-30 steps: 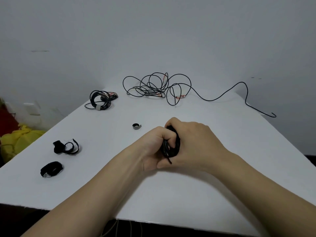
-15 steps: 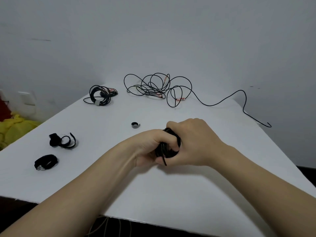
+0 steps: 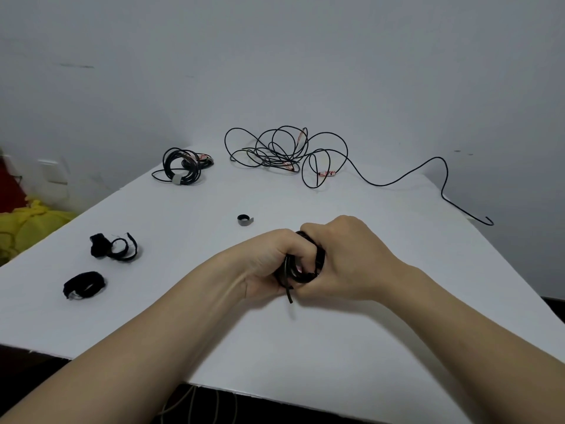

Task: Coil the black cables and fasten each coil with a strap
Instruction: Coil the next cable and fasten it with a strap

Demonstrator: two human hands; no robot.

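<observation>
Black thin-cable coil (image 3: 301, 267), small and bunched: held at the near centre of the white table (image 3: 336, 347), short end pointing down. Left hand (image 3: 266, 264): fingers curled round the coil. Right hand (image 3: 348, 261): fingers wrapped over its other side. Loose black cable tangle (image 3: 287, 151): far edge. Strapped black coil (image 3: 182, 168): far left. Grey strap roll (image 3: 244, 220): just beyond the hands. Black fabric straps (image 3: 114, 247): two, left side.

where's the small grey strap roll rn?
Head view: the grey strap roll lies loose on the white table, just beyond the left hand, which grips the cable coil, and well short of the tangled cable at the far edge.
</observation>
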